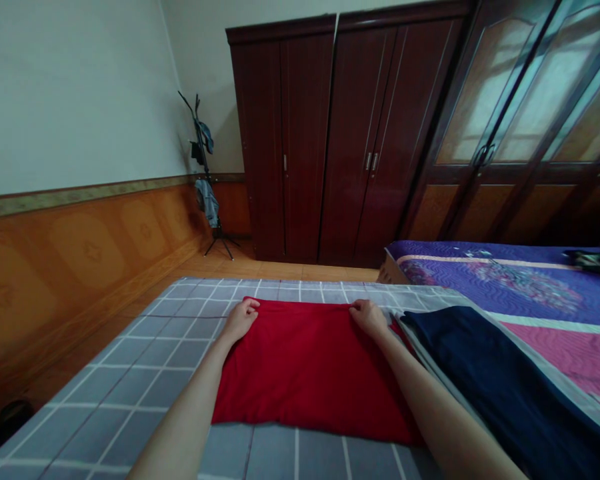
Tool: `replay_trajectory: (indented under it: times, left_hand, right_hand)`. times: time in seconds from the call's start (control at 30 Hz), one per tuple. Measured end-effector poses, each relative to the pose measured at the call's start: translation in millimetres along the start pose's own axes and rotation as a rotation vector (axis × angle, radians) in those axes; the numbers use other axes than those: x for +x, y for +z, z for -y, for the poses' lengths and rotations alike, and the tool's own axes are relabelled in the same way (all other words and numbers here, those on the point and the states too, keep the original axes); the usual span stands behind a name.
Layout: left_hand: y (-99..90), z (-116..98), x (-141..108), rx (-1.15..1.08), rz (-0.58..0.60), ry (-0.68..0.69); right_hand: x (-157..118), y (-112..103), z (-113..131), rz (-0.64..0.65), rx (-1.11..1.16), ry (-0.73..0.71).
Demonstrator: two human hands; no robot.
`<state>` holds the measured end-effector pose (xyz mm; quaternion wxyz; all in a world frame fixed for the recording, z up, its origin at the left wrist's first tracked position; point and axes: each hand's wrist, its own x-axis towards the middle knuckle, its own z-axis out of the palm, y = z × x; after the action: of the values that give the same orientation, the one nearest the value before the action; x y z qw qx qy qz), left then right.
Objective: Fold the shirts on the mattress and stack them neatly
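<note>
A red cloth [310, 367] lies flat in a folded, roughly rectangular shape on a grey checked bed cover [150, 347]. At its far left corner, my left hand [242, 319] pinches the edge between thumb and fingers. My right hand [368, 317] grips the far right corner in the same way. Both forearms reach over the sides of the cloth. Just right of my right forearm, dark blue clothing [500, 373] rests on other grey and red fabric, partly hidden by the arm.
A second bed with a purple and pink cover [505, 273] stands at the right. Dark red wardrobes [305, 147] line the far wall. In the corner is a coat rack [203, 153] with hanging items. A dark object [15, 417] sits at the lower left.
</note>
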<state>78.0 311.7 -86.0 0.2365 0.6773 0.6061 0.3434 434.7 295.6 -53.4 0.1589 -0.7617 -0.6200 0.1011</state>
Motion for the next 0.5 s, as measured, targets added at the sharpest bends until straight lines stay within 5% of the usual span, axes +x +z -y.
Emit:
replay_trajectory:
  times: [0.17,0.3,0.4,0.5]
  left_hand:
    - [-15.1,-35,-13,0.221,-0.006,0.116]
    - [0.9,-73,-32,0.311,0.147,0.32]
    - [20.4,-78,-43,0.379,0.275,0.387]
    - [26.6,-68,-46,0.461,0.299,0.348]
  right_hand:
    - [-41,-16,26,-0.084,-0.119,-0.166]
    - [-102,-2,40,-0.045,-0.141,-0.443]
    - [-133,15,25,0.025,-0.185,-0.64]
    - [-142,22,0,0.007,-0.223,-0.587]
